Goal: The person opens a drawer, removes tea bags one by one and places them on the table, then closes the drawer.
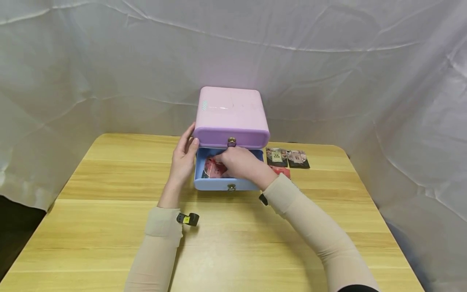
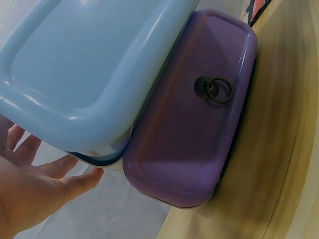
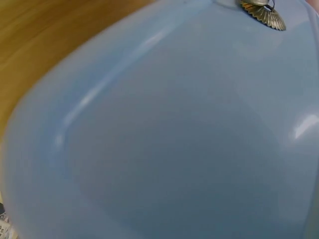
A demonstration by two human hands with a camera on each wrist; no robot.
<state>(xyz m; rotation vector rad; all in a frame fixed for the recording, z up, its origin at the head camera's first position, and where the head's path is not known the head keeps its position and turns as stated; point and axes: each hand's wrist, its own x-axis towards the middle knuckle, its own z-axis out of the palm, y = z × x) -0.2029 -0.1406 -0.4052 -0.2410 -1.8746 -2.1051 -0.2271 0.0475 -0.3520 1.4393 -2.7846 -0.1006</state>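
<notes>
Right hand (image 1: 240, 162) in the blue drawer (image 1: 211, 185), fingers at the red printed packet (image 1: 213, 169) inside; pinched or not, I can't tell! Left hand (image 1: 183, 160), fingers apart, at the pink drawer unit's (image 1: 233, 105) side. Packet looks light, flexible, probably slick: pinch an edge.

And here's the left arm (image 1: 157, 247), reaching forward, its beige sleeve (image 1: 163, 225) ending short of the bare left wrist (image 1: 170, 195). Up top, the left hand (image 1: 182, 161) has its thumb (image 1: 193, 145) apart from the other digits; the wrist view shows them spread, gently bent. Across we go: the right arm (image 1: 310, 221) slants inward, similarly sleeved. The right hand (image 1: 242, 163) tips forward, back uppermost, one finger (image 1: 218, 158) pointing leftward; how its other fingers lie is hidden. The two hands sit near each other, apart.
</notes>
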